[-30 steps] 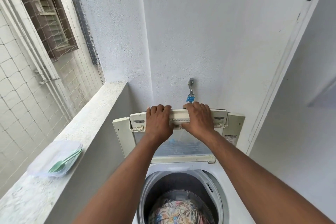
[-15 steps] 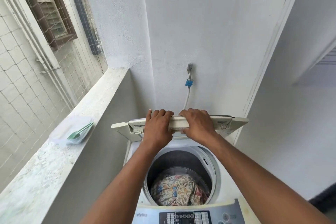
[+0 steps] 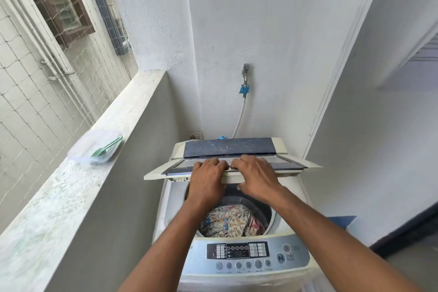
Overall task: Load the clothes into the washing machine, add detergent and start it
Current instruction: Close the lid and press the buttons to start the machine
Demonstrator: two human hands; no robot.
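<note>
A white top-loading washing machine [image 3: 292, 193] stands against the wall. Its folding lid [image 3: 294, 165] is partly lowered, its front edge held above the drum opening. My left hand [image 3: 205, 181] and my right hand [image 3: 257, 176] both grip that front edge side by side, fingers on top, right thumb underneath. Patterned clothes [image 3: 231, 221] lie in the drum below the lid. The control panel [image 3: 248, 255] with buttons faces me at the front.
A clear plastic container with a green scoop [image 3: 96, 147] sits on the stone ledge [image 3: 59, 187] at left. A tap with a blue fitting and hose [image 3: 244, 89] is on the wall behind the machine. White walls close in on the right.
Both hands have brought the lid down from upright against the wall to a nearly flat, folded position over the drum. The view has tilted down and the control panel has come into sight.
</note>
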